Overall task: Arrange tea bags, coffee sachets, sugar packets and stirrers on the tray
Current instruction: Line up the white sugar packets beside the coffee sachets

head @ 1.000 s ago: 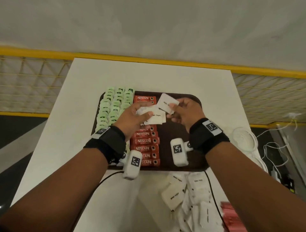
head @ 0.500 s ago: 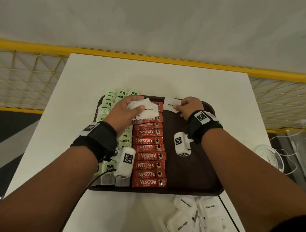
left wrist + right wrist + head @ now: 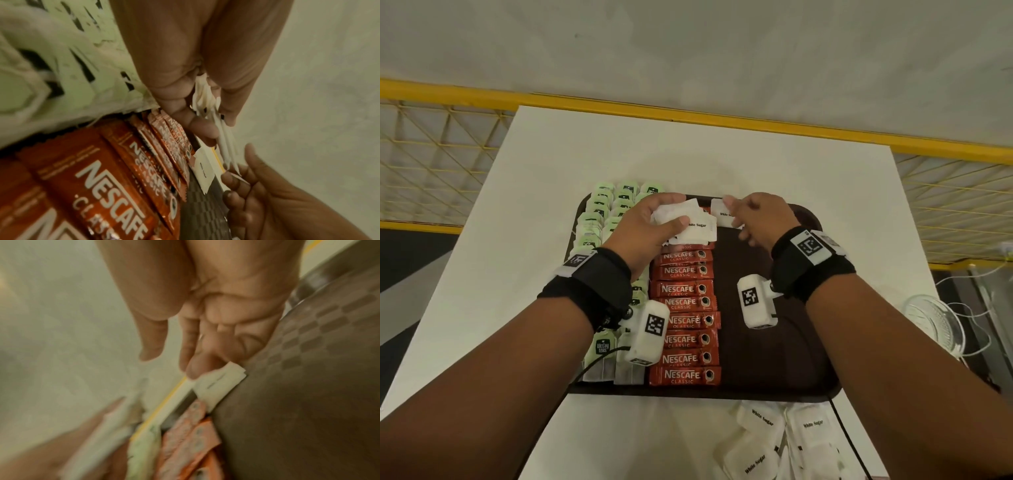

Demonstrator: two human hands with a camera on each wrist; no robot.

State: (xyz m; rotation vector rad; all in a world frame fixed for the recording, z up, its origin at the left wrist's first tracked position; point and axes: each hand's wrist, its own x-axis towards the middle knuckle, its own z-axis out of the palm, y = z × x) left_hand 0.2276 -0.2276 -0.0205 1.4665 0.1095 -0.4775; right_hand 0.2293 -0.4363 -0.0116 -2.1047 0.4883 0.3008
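Note:
A dark brown tray [image 3: 774, 359] holds columns of green tea bags [image 3: 602, 212] on its left and a column of red coffee sachets [image 3: 685, 322] in the middle. My left hand [image 3: 671, 216] hovers over the far end of that column and grips a bunch of white sugar packets [image 3: 697, 229], seen edge-on in the left wrist view [image 3: 225, 142]. My right hand [image 3: 743, 212] is at the tray's far edge. Its straight fingertips [image 3: 193, 371] press a single sugar packet [image 3: 722, 214] [image 3: 220, 382] flat on the tray, beside the top sachet. No stirrers are in sight.
Several loose sugar packets [image 3: 784, 442] lie on the white table [image 3: 551, 171] in front of the tray's near edge. A glass dish [image 3: 935, 322] and white cables sit at the table's right edge. A yellow railing runs behind the table.
Both hands moved forward to the tray's far end. The right hand brought its single sugar packet down from the air onto the tray. The left hand still holds its bunch.

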